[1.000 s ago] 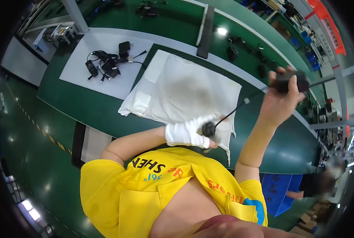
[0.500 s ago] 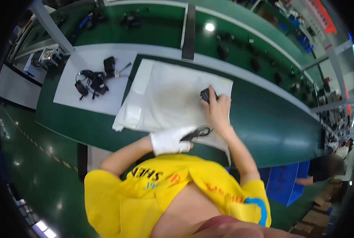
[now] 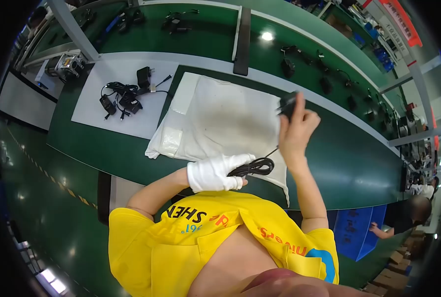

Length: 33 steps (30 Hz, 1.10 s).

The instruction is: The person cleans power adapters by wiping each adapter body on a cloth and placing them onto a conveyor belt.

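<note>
Where the black adapter shows, blurred, at the far right corner of the white cloth, the bare right hand is clamped on it; nearer and to the left, the cable coil, long axis left to right, is gripped by the gloved left hand, its lead slanting far and right.

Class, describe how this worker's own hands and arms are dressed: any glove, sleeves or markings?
The left hand wears a plain white glove that leaves a fingertip bare; the right hand is ungloved. Short yellow sleeves leave both forearms uncovered. No watch shows on the right wrist.
</note>
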Each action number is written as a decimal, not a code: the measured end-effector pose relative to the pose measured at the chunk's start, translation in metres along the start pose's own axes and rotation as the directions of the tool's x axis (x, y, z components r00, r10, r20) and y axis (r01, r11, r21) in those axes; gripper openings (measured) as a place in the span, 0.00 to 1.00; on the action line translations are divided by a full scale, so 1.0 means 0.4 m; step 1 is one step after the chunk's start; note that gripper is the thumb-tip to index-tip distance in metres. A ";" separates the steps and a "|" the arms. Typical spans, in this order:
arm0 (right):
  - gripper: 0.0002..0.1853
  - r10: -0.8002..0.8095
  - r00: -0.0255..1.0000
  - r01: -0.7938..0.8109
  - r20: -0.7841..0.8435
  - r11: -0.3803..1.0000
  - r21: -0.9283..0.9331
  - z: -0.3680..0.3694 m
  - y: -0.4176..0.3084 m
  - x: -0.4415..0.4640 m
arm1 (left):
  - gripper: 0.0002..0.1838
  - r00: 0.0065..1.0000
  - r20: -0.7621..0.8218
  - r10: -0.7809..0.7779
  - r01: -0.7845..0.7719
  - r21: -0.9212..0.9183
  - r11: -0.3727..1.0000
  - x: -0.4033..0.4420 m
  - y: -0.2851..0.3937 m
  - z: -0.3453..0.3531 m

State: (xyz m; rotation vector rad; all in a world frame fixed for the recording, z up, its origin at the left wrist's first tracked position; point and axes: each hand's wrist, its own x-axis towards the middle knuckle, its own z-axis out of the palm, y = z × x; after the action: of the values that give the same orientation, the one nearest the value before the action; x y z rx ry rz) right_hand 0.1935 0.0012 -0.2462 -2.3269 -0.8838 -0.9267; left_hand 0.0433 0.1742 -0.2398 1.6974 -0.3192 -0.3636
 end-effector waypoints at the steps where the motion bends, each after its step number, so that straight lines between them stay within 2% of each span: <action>1: 0.39 0.025 0.967 -0.005 0.252 0.997 -0.079 0.038 0.016 -0.034 | 0.25 1.000 -0.002 0.007 -0.007 0.003 1.000 0.010 0.004 -0.002; 3: 0.37 0.099 0.886 -0.036 0.453 0.989 -0.147 0.172 0.083 -0.181 | 0.25 0.968 0.082 -0.237 0.231 0.067 0.971 0.032 0.009 -0.002; 4: 0.37 0.096 0.890 -0.031 0.446 0.988 -0.151 0.130 0.051 -0.177 | 0.26 0.988 0.081 -0.133 0.118 0.168 0.979 0.037 -0.024 0.011; 5: 0.35 0.072 0.920 -0.028 0.384 0.993 -0.118 0.075 0.015 -0.131 | 0.27 0.949 -0.020 0.314 -0.303 0.216 0.928 0.044 -0.113 0.041; 6: 0.34 0.056 0.942 -0.032 0.331 0.997 -0.075 0.051 -0.005 -0.102 | 0.23 0.994 0.042 0.103 -0.107 0.094 0.990 0.031 -0.071 0.019; 7: 0.34 0.061 0.938 -0.040 0.341 0.997 -0.067 0.069 -0.001 -0.105 | 0.19 0.981 0.149 -0.128 0.134 -0.033 0.990 0.002 -0.031 0.018; 8: 0.33 0.039 0.913 0.000 0.406 0.995 -0.097 0.097 0.008 -0.127 | 0.28 0.988 0.126 0.091 -0.108 0.133 0.985 0.010 -0.041 0.017; 9: 0.33 0.017 0.888 0.045 0.460 0.991 -0.125 0.120 0.018 -0.159 | 0.28 0.944 0.248 -0.218 0.255 -0.128 0.958 0.008 -0.028 0.009; 10: 0.32 0.078 0.904 -0.057 0.420 0.996 -0.064 0.125 0.011 -0.173 | 0.29 0.958 0.180 -0.222 0.240 -0.090 0.967 0.003 -0.032 0.014; 11: 0.32 0.068 0.915 -0.047 0.398 0.997 -0.062 0.121 0.025 -0.161 | 0.29 0.974 0.097 -0.204 0.209 -0.047 0.977 0.006 -0.031 0.012; 13: 0.30 0.159 0.928 -0.206 0.338 0.973 0.108 0.088 0.059 -0.110 | 0.29 0.979 0.076 -0.189 0.200 -0.184 0.963 -0.004 -0.006 0.000; 14: 0.25 0.320 0.858 -0.498 0.403 0.711 0.496 0.051 0.079 -0.058 | 0.30 0.986 0.005 -0.165 0.158 -0.307 0.939 -0.007 -0.042 0.016; 15: 0.21 0.470 0.758 -0.603 0.453 0.240 0.761 0.013 0.098 -0.005 | 0.30 0.990 0.018 -0.142 0.141 -0.300 0.944 -0.010 -0.021 0.009; 16: 0.23 0.482 0.748 -0.417 0.457 -0.194 0.888 -0.065 0.047 0.074 | 0.29 0.993 0.073 -0.095 0.109 -0.228 0.967 -0.010 0.030 -0.004; 17: 0.21 0.349 0.827 -0.240 0.440 -0.487 0.839 -0.136 0.040 0.135 | 0.29 0.991 0.128 -0.046 0.065 -0.154 0.986 -0.003 0.070 -0.010; 18: 0.22 0.273 0.911 -0.126 0.309 -0.529 0.839 -0.193 0.039 0.178 | 0.28 0.985 0.079 0.154 -0.149 -0.070 0.986 0.006 0.068 0.005; 19: 0.24 0.270 0.937 -0.081 0.220 -0.444 0.892 -0.253 0.039 0.214 | 0.26 0.935 0.046 0.353 -0.354 0.024 0.935 0.015 0.066 0.018; 20: 0.24 0.148 0.982 -0.033 0.119 -0.482 0.875 -0.313 0.034 0.244 | 0.26 0.938 0.098 0.332 -0.340 0.070 0.938 0.011 0.111 0.018; 21: 0.23 0.112 0.990 -0.022 0.082 -0.452 0.892 -0.385 0.005 0.266 | 0.25 0.927 0.127 0.352 -0.361 0.064 0.930 0.012 0.127 0.033; 22: 0.14 0.011 0.998 -0.043 0.064 -0.625 0.780 -0.455 -0.003 0.275 | 0.25 0.875 0.130 0.465 -0.477 0.075 0.876 0.015 0.134 0.047; 23: 0.14 -0.075 0.997 -0.051 0.002 -0.659 0.750 -0.512 -0.026 0.270 | 0.25 0.810 0.133 0.571 -0.584 0.089 0.807 0.017 0.138 0.056; 24: 0.14 -0.166 0.978 0.000 -0.130 -0.616 0.787 -0.559 -0.054 0.246 | 0.24 0.776 0.173 0.607 -0.629 0.130 0.767 0.013 0.155 0.057; 25: 0.14 -0.272 0.904 0.155 -0.331 -0.512 0.845 -0.584 -0.084 0.212 | 0.23 0.719 0.213 0.661 -0.692 0.300 0.656 0.008 0.158 0.063; 26: 0.14 -0.360 0.744 0.420 -0.563 -0.403 0.813 -0.584 -0.125 0.162 | 0.23 0.702 0.241 0.670 -0.711 0.291 0.640 0.012 0.153 0.070; 27: 0.14 -0.380 0.598 0.644 -0.706 -0.298 0.705 -0.571 -0.151 0.126 | 0.22 0.681 0.274 0.680 -0.732 0.278 0.622 0.020 0.146 0.076; 28: 0.14 -0.384 0.553 0.766 -0.740 -0.116 0.632 -0.552 -0.151 0.110 | 0.23 0.678 0.267 0.685 -0.735 0.278 0.619 0.033 0.132 0.086; 29: 0.13 -0.381 0.606 0.791 -0.699 0.191 0.582 -0.523 -0.133 0.126 | 0.23 0.674 0.269 0.688 -0.738 0.276 0.616 0.040 0.122 0.094; 30: 0.13 -0.372 0.648 0.756 -0.665 0.421 0.501 -0.493 -0.115 0.138 | 0.24 0.712 0.268 0.649 -0.702 0.310 0.641 0.038 0.131 0.097; 31: 0.13 -0.367 0.675 0.711 -0.640 0.553 0.433 -0.473 -0.101 0.143 | 0.24 0.712 0.270 0.648 -0.701 0.301 0.646 0.026 0.141 0.106; 32: 0.13 -0.371 0.635 0.738 -0.678 0.549 0.392 -0.480 -0.100 0.126 | 0.25 0.732 0.242 0.637 -0.681 0.243 0.690 0.016 0.152 0.098; 33: 0.13 -0.396 0.495 0.854 -0.774 0.389 0.347 -0.505 -0.124 0.081 | 0.26 0.741 0.202 0.641 -0.672 0.214 0.709 0.025 0.157 0.076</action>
State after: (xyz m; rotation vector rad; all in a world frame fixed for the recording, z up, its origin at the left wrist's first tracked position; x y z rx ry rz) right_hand 0.0914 -0.0795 -0.0807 -0.8265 -1.5897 -1.2093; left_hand 0.0396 0.1332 -0.1825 1.7030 -1.0749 0.1349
